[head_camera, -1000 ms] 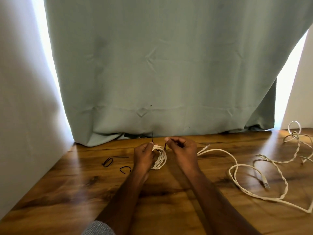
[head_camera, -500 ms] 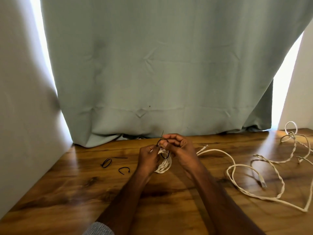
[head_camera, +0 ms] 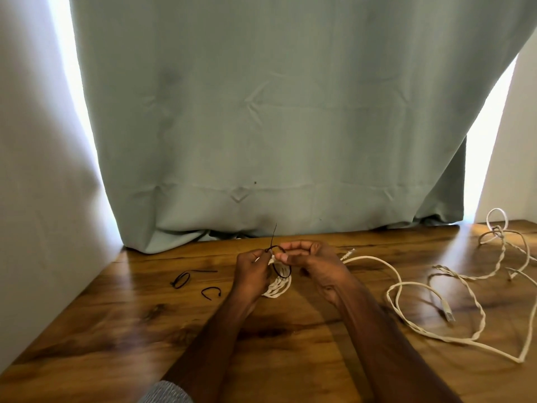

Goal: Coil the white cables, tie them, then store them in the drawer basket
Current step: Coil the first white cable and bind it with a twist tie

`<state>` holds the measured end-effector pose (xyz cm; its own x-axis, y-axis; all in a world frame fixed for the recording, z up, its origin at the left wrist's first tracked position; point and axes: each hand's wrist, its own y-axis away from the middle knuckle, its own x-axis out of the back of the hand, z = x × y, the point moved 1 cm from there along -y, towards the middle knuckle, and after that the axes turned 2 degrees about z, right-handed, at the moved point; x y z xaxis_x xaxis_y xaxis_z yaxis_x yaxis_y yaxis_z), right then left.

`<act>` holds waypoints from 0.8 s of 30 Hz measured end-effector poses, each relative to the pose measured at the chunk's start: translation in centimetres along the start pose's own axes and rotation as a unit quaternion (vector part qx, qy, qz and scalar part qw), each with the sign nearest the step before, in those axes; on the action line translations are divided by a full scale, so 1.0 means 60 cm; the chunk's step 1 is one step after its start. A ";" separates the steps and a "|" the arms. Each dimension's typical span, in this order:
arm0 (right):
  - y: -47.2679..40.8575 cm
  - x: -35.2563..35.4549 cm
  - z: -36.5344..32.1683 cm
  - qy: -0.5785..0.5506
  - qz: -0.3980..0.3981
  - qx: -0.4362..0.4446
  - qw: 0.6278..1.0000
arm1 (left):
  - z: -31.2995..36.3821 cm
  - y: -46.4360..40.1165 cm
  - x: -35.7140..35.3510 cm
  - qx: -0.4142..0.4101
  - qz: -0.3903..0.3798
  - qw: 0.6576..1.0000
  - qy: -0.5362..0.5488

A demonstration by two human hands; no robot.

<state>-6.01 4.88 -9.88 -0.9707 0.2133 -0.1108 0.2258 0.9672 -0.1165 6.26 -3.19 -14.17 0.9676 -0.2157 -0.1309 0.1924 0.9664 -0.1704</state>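
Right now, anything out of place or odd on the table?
Mostly fine. The loose white cables on the right lie tangled and twisted, one knotted at the far corner. Two spare black ties lie scattered left of the left hand.

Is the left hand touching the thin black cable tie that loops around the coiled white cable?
Touching. In the head view, the left hand pinches the thin black cable tie at its closure, just above the coiled white cable.
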 end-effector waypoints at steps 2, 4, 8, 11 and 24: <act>0.000 0.000 0.001 0.004 0.008 0.006 1.000 | 0.000 0.001 0.000 -0.004 -0.003 1.000 -0.004; -0.001 -0.003 0.004 -0.007 0.018 0.015 1.000 | 0.001 0.002 -0.001 -0.025 -0.009 0.999 -0.018; -0.004 -0.014 0.013 -0.061 0.045 0.030 0.997 | 0.000 0.000 -0.006 -0.079 -0.025 0.995 -0.059; -0.010 -0.017 0.021 -0.063 0.084 0.043 0.994 | 0.001 0.000 -0.010 -0.093 -0.053 0.991 -0.076; -0.024 0.008 0.019 -0.161 0.186 0.039 0.969 | 0.013 0.039 -0.058 -0.103 -0.107 0.988 -0.052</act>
<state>-6.69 3.45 -10.87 -0.7481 0.4781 -0.4602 0.5724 0.8158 -0.0829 3.50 -0.06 -13.35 0.9223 -0.3855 0.0286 0.3666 0.8489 -0.3807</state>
